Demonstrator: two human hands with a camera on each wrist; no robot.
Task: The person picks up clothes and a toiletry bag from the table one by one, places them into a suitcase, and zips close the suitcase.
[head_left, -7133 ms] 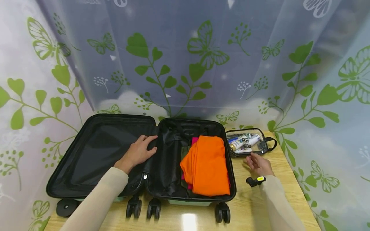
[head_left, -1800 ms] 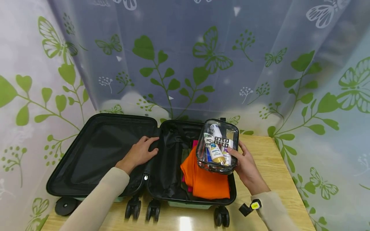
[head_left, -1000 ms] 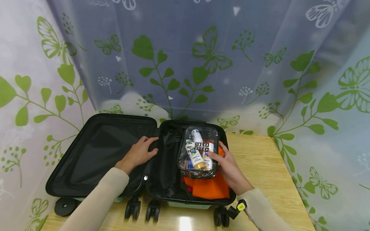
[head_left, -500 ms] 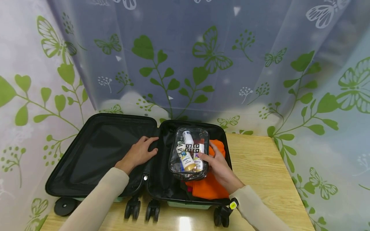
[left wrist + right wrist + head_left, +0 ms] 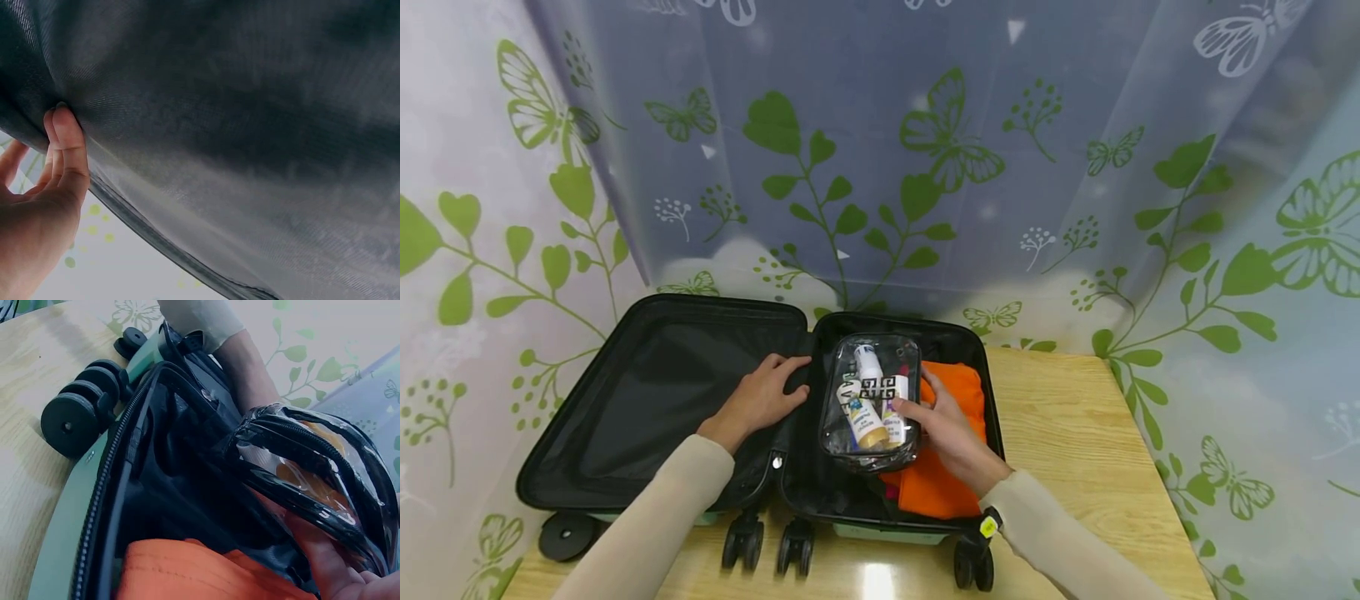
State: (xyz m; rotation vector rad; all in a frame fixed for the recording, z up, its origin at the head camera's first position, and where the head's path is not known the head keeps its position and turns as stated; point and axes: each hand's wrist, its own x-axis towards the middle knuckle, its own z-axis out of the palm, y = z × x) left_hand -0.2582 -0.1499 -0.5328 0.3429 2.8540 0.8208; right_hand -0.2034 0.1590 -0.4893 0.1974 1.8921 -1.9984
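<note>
A clear toiletry bag [image 5: 869, 402] with black trim holds several white tubes and bottles. My right hand [image 5: 951, 429] grips its right side, thumb on top, and holds it over the right half of the open suitcase [image 5: 647, 408]. Folded orange clothing [image 5: 925, 490] lies in that half, to the right of the bag and partly covered by it; a strip of magenta cloth shows at its edge. My left hand [image 5: 758, 400] rests at the suitcase's middle edge; in the left wrist view its fingertips press into the dark lining [image 5: 219, 119].
The suitcase lies flat with its wheels [image 5: 973, 562] towards me. Its left half is lined in black. A wooden table [image 5: 1075, 442] extends to the right, and a curtain [image 5: 865, 208] with butterflies and leaves hangs behind.
My right hand has picked the toiletry bag off the table and carried it left over the suitcase, past the orange clothing. The left hand stays put.
</note>
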